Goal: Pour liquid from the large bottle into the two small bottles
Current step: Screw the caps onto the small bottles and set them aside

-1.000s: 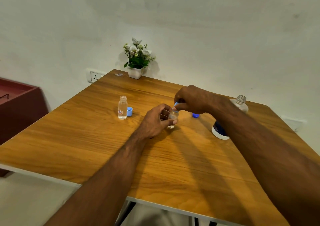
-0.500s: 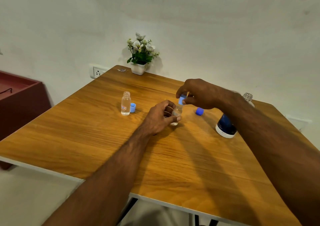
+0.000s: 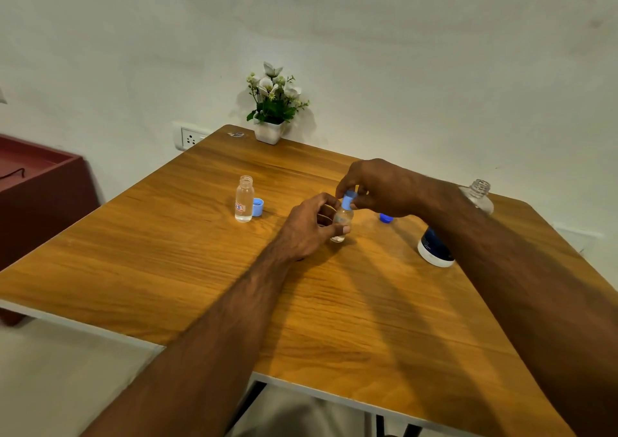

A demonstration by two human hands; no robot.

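Your left hand (image 3: 309, 227) curls around a small clear bottle (image 3: 341, 222) standing near the middle of the wooden surface (image 3: 167, 269), thumb across its near side and fingers (image 3: 326, 209) wrapped behind it. Your right hand (image 3: 378, 186) reaches in from the right and pinches a light blue cap (image 3: 348, 200) at the top of that bottle, thumb and fingertips closed on the cap. You cannot tell whether the cap is fully seated on the neck.

To the left, a second small bottle (image 3: 244, 198) stands upright and uncapped, with clear liquid inside and a small label low on its front. Its light blue cap (image 3: 258, 207) lies touching it on the right side.

To the right, the large bottle (image 3: 434, 246) stands open, partly hidden behind your right forearm; its threaded neck shows above the arm, and its dark blue label and white base show below. A darker blue cap (image 3: 385, 218) lies on the surface between the held bottle and the large bottle.

At the far edge a white pot of white flowers (image 3: 272, 105) sits against the wall, with a wall socket (image 3: 190, 139) to its left
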